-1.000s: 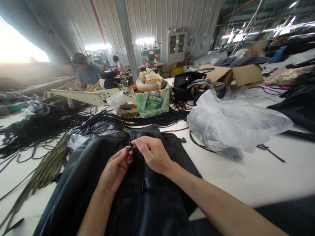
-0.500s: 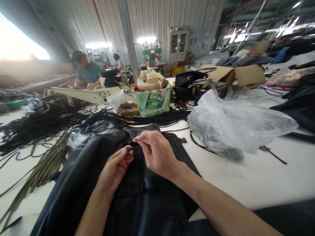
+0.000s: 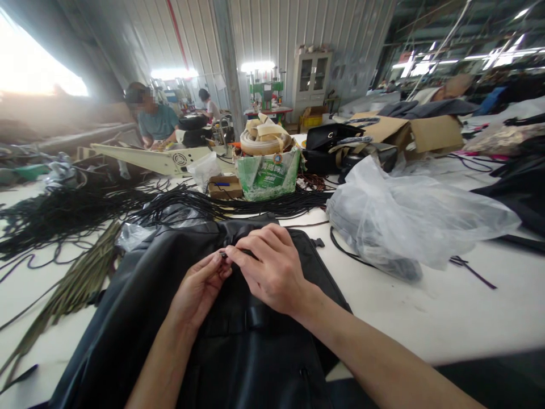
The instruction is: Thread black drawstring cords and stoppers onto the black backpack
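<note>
A black leather-like bag (image 3: 140,307) lies flat on the white table (image 3: 426,318) in front of me. My left hand (image 3: 200,289) and my right hand (image 3: 268,270) meet over its upper middle. Both pinch a small black piece with a thin cord (image 3: 224,255) between fingertips. The right hand's fingers curl over the bag's top edge and hide most of that piece.
A spread of black cords (image 3: 85,210) and olive straps (image 3: 72,295) lies left. A clear plastic bag (image 3: 409,216) sits right, a green printed bag (image 3: 268,176) and small cardboard box (image 3: 225,186) behind. People work at the far side.
My right hand has come down and closed in toward my left, its fingers now curled over the small black piece. The left hand has hardly moved.
</note>
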Motion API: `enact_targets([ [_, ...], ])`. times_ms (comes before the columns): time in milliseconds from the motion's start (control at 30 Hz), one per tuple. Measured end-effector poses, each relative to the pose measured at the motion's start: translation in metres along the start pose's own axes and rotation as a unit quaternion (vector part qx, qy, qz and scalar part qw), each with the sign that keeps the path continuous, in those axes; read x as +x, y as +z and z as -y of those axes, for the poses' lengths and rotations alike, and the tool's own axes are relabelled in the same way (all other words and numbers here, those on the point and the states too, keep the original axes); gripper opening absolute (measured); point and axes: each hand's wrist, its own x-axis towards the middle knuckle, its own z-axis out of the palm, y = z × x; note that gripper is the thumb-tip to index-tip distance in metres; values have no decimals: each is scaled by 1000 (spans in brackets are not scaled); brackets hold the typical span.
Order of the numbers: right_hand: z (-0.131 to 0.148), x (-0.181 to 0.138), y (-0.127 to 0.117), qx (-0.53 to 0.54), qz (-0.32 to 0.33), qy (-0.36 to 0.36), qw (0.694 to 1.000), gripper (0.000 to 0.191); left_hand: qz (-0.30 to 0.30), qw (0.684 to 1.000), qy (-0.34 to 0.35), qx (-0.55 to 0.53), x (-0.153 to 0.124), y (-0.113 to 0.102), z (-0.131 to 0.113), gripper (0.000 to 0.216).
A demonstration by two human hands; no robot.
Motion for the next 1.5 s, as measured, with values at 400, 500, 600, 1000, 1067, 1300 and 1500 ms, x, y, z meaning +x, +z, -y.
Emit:
enact_targets([
  [400,1,-7,14,-20,64,52,996,9,-19,1000,-8,-15,-1,4,-3,44],
  [500,0,-10,19,-4,69,62,996,11,-21,1000,-9,-14,-1,4,-3,48],
  [600,-1,-11,21,0,83,66,994,11,-17,1000,-11,-8,-2,5,-4,49],
  [1000,0,-11,21,7,65,71,995,11,-21,1000,-15,-10,-1,7,-5,53],
  [1067,0,-11,22,9,64,72,995,12,-25,999,-17,-11,-2,8,-5,54],
  [1300,-1,-12,24,11,83,76,994,13,-35,999,-17,-13,-2,8,-6,55],
  [1500,0,-11,24,-9,98,72,993,14,-34,999,-9,0,-1,9,-4,54],
])
